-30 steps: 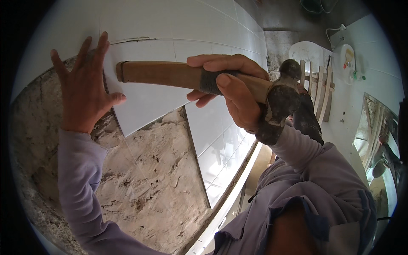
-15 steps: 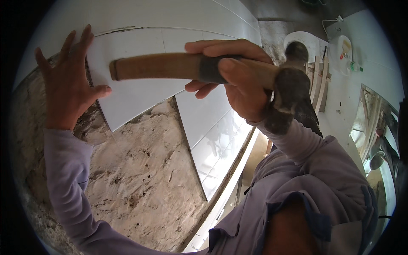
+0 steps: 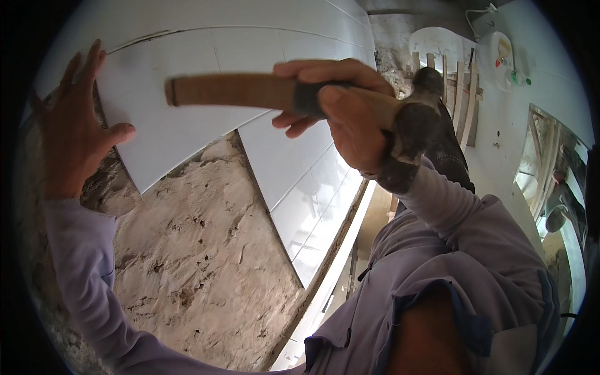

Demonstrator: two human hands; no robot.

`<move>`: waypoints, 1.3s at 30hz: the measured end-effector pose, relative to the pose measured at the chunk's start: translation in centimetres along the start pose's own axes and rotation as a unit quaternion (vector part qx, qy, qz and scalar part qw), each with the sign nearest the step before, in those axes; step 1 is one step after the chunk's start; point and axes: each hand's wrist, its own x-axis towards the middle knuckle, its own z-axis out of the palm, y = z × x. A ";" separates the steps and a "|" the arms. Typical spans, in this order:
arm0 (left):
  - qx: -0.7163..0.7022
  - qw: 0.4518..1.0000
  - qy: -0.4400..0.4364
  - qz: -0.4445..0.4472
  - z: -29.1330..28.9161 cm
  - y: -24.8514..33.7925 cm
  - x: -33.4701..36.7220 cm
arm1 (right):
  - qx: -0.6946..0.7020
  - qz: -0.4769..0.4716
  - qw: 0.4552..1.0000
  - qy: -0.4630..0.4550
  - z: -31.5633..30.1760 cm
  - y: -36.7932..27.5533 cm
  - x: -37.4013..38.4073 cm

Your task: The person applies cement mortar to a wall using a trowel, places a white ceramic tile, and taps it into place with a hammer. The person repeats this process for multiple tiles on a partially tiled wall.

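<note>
My right hand grips a hammer close to its dark head, with the wooden handle pointing left across the front of a large white wall tile. A dark band wraps the handle beside my fingers. Whether the handle touches the tile I cannot tell. My left hand is open with its fingers spread at the tile's left edge. Its thumb lies over the tile face, while the other fingers reach up toward the tile above. Below the tile's slanting lower edge is rough, bare mortar.
More white tiles run down to the right, beside a long narrow ledge. At the far right are wooden slats, a white oval fixture with small items, and a mirror.
The tiled wall and my left hand have shifted left in the picture. My left hand stays spread at the tile's edge, and the hammer is still in my right hand, its head slightly further left.
</note>
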 end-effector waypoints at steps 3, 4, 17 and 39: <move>0.040 0.999 -0.016 -0.016 -0.4 0.1 -0.1 | -0.011 0.012 1.000 -0.004 -0.3 0.2 -0.5; 0.037 0.999 -0.012 -0.017 -0.2 0.2 -0.1 | 0.009 0.013 1.000 0.018 -0.3 0.3 -0.7; -0.010 1.000 0.025 -0.010 1.4 -0.3 -0.1 | 0.012 0.026 1.000 0.006 -0.7 0.6 -1.8; -0.134 0.990 0.041 -0.004 -1.7 0.7 -0.4 | 0.005 -0.028 0.999 -0.032 2.2 -1.0 2.1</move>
